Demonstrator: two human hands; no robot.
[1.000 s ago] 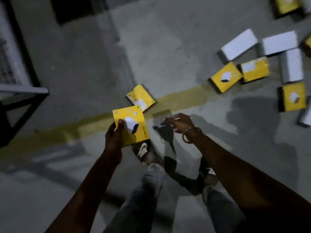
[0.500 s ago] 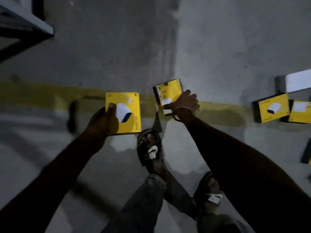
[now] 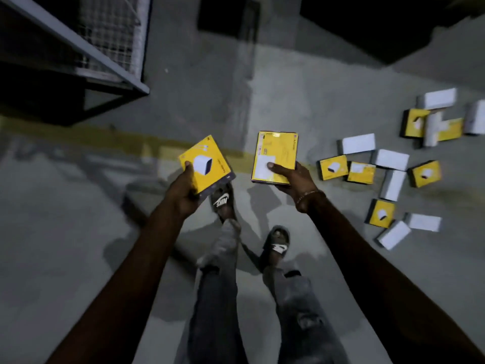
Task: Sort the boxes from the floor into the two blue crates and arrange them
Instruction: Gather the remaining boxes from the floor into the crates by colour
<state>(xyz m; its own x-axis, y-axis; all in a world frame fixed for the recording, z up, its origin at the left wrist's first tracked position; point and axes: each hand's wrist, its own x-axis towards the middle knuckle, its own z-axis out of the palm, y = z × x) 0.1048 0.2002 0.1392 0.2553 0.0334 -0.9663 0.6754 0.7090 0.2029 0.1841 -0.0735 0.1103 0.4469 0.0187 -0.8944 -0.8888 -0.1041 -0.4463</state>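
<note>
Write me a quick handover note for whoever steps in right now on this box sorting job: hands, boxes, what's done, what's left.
Left hand: grips a yellow box showing a white cube picture, thumb on its face.
Right hand: holds a second yellow box, label side up, thumb on the white label.
Both boxes are off the floor, above the yellow floor line.
Left on the floor, to the right: a scatter of yellow boxes and white boxes.
The blue crates are not in view, so what has been sorted cannot be judged.
Next, probably: carry these two to a crate, then return for the scatter.
</note>
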